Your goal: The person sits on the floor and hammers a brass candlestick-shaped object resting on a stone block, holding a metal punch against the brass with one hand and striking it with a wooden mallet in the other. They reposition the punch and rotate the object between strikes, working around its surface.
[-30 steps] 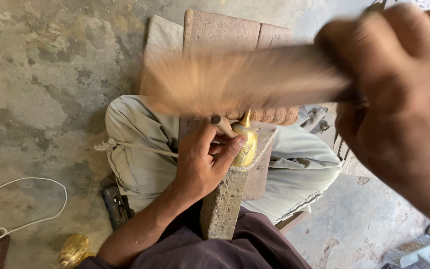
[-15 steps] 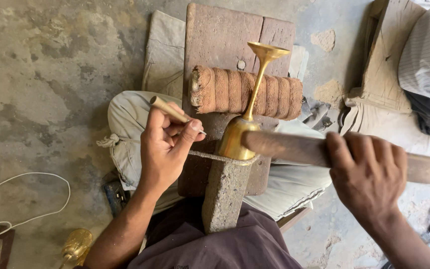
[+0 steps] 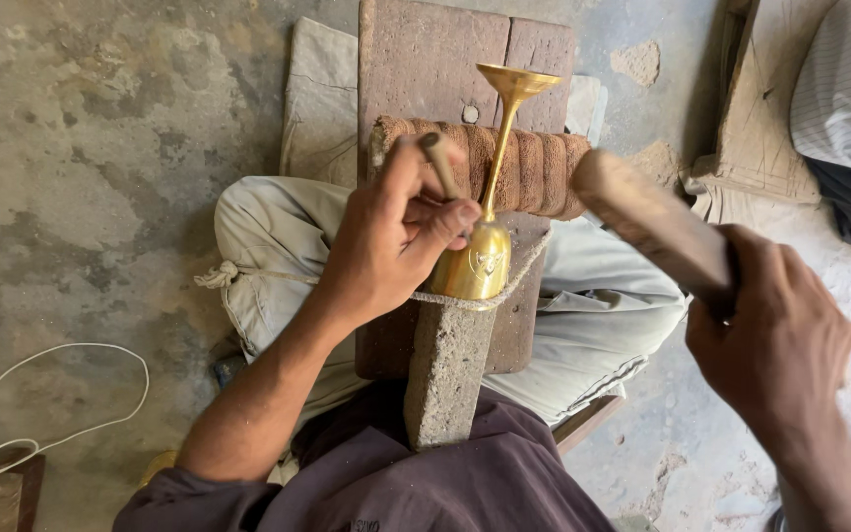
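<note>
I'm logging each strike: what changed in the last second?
The right hand swung the wooden mallet down off the work, then raised it slightly. The left hand keeps the small punch at the brass goblet, which stays on the stone block.

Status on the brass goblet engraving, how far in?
Done: one motif already shows cut into the goblet bowl, which lies across a stone block under a cord. In hand: left hand sets a chisel near the bowl; right hand holds a wooden mallet raised. Left: the visible rest of the bowl, stem and foot look plain.
</note>
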